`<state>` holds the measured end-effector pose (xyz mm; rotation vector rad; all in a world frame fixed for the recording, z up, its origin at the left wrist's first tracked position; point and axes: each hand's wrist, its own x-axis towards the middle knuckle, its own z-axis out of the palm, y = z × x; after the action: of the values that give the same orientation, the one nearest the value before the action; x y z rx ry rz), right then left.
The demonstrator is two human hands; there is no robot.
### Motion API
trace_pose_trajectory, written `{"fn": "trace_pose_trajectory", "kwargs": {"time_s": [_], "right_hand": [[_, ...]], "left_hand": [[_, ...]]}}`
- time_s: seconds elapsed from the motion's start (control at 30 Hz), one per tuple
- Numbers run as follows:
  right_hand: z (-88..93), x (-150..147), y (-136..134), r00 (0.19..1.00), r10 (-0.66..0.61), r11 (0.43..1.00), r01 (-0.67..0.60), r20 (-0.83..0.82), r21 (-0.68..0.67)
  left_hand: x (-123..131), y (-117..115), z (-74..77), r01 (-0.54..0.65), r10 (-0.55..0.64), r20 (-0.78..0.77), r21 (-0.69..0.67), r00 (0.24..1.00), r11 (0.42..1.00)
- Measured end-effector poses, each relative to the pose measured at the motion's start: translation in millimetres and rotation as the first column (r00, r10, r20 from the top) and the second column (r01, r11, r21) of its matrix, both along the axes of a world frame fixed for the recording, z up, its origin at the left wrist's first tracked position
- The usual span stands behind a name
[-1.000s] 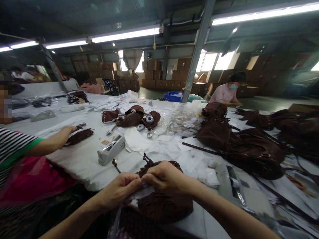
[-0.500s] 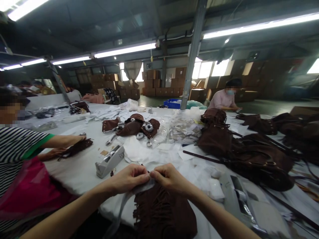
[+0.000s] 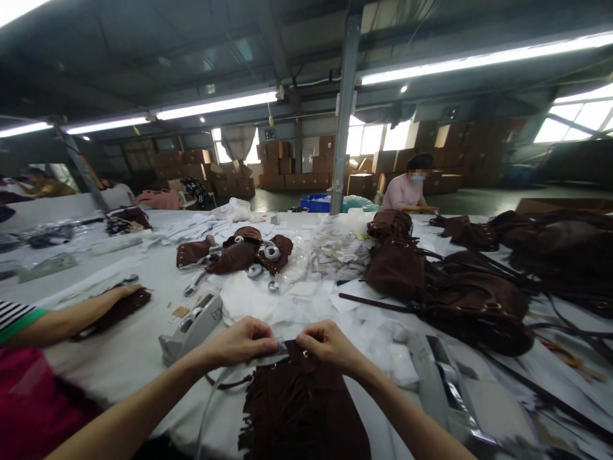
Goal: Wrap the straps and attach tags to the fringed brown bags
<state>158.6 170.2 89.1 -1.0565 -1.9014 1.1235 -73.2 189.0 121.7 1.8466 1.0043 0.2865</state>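
A dark brown fringed bag (image 3: 306, 409) lies on the table right in front of me, its fringe hanging to the left. Small gold-coloured metal eyelets show along its top edge. At the bag's top left, my left hand (image 3: 249, 340) pinches a thin pale grey strip (image 3: 269, 356), whose material I cannot make out; a long end of it trails down past the table edge. The thumb and fingers of my right hand (image 3: 328, 344) are closed on the bag's top edge, beside an eyelet.
A grey tape dispenser (image 3: 191, 326) stands to the left, another dispenser (image 3: 453, 390) to the right. Brown bags (image 3: 469, 294) are heaped at right. Ahead lie brown pieces with tape rolls (image 3: 239, 252) and white paper (image 3: 268, 294). A co-worker's arm (image 3: 90, 313) reaches in from the left.
My hands have drawn apart a little, uncovering the bag's top edge and its eyelets. The view has turned to the right. The co-worker at left shows less in view.
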Motion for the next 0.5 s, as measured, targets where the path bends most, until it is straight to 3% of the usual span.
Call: {"fn": "trace_pose_trajectory", "kwargs": {"time_s": [0.07, 0.17, 0.33, 0.4, 0.5], "right_hand": [[-5.3, -8, 1, 0.999, 0.039, 0.999, -0.039, 0.001, 0.003], [-27.6, 1, 1, 0.999, 0.041, 0.999, -0.041, 0.007, 0.013], [-71.8, 33, 5, 0.982, -0.186, 0.982, 0.186, 0.036, 0.022], [-76.5, 38, 9, 0.977, -0.215, 0.975, 0.214, -0.003, -0.05], [-68.4, 40, 14, 0.979, -0.181, 0.971, 0.162, -0.094, -0.178]], "left_hand": [[14, 0, -3.6, 0.004, -0.004, 0.013, 0.043, 1.0, 0.999], [14, 3, -2.2, -0.011, 0.009, 0.021, 0.098, 1.0, 0.995], [-6, 19, 1.7, 0.0, 0.022, -0.12, 0.179, 0.993, 0.984], [-8, 28, -0.7, 0.034, 0.008, -0.193, 0.211, 0.981, 0.977], [-3, 39, -7.8, 0.055, -0.012, -0.222, 0.189, 0.975, 0.98]]}}
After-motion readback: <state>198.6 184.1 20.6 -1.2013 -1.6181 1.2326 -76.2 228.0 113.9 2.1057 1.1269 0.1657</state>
